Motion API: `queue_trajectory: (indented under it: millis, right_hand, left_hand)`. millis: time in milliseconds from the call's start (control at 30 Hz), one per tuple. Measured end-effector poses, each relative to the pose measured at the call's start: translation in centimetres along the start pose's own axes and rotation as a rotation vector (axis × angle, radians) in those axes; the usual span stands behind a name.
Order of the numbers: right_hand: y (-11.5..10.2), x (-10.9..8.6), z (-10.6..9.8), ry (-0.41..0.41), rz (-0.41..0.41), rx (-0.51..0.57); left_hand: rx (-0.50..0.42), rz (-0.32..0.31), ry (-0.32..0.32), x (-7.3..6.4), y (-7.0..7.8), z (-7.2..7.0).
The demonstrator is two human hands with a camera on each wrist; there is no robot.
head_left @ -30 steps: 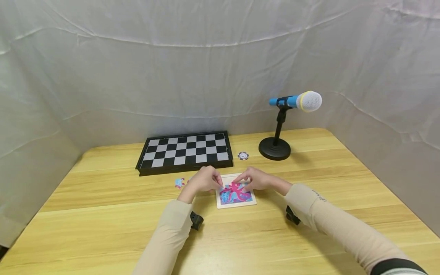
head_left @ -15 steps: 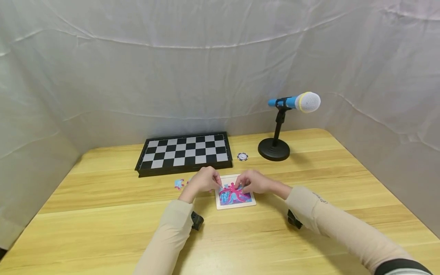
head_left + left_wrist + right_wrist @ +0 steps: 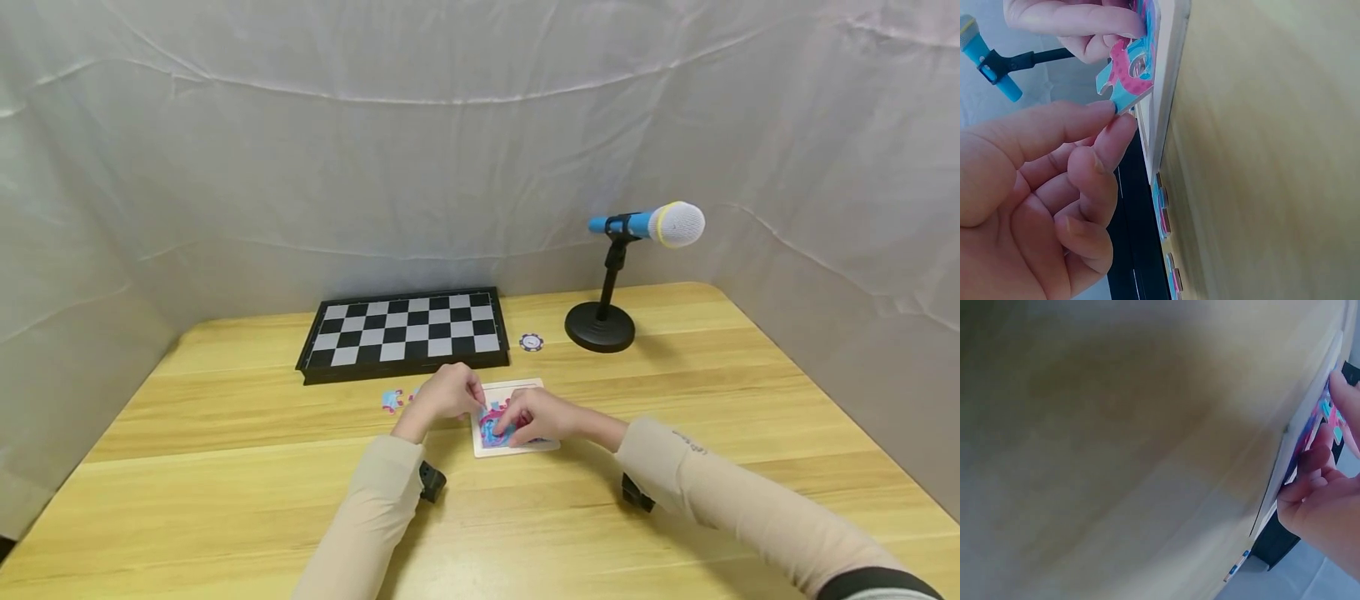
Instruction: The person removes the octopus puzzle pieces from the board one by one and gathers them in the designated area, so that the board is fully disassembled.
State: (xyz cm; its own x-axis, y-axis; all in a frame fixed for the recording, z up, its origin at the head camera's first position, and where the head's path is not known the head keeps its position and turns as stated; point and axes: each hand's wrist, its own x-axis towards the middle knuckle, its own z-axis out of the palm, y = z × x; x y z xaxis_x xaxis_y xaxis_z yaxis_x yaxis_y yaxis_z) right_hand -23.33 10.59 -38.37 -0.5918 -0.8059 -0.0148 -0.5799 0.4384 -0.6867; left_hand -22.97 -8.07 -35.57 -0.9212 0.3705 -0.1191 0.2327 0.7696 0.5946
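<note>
A small octopus jigsaw puzzle in pink, blue and purple lies in a pale tray (image 3: 540, 451), partly covered by my right hand. My left hand (image 3: 448, 392) is at the tray's left side. Between its thumb and finger it pinches a pink-and-blue puzzle piece (image 3: 1124, 78), which is tilted at the tray's edge in the left wrist view. My right hand (image 3: 546, 415) is over the tray, its fingertips touching the picture's left and lower part. The right wrist view shows this hand (image 3: 1329, 494) only in part, at the right edge.
Loose puzzle pieces (image 3: 391, 401) lie left of the tray, some partly hidden by the left hand. Behind them is a folded black-and-white chessboard (image 3: 405, 329). A poker chip (image 3: 531, 342) lies near a blue microphone (image 3: 641, 223) on a black stand (image 3: 600, 326).
My right hand has moved from the puzzle's upper right toward its lower left. My left hand has stayed nearly still, keeping the puzzle piece at the tray's left edge.
</note>
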Motion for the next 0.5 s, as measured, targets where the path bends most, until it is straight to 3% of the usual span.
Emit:
queue_trajectory:
  millis: [167, 500]
  right_hand:
    - [-0.20, 0.03, 0.16, -0.003, 0.021, -0.011]
    - [-0.32, 0.04, 0.00, -0.025, 0.029, -0.003]
  left_hand:
    - [-0.008, 0.008, 0.001, 0.03, -0.11, 0.08]
    - [-0.112, -0.004, 0.022, 0.06, -0.62, -0.37]
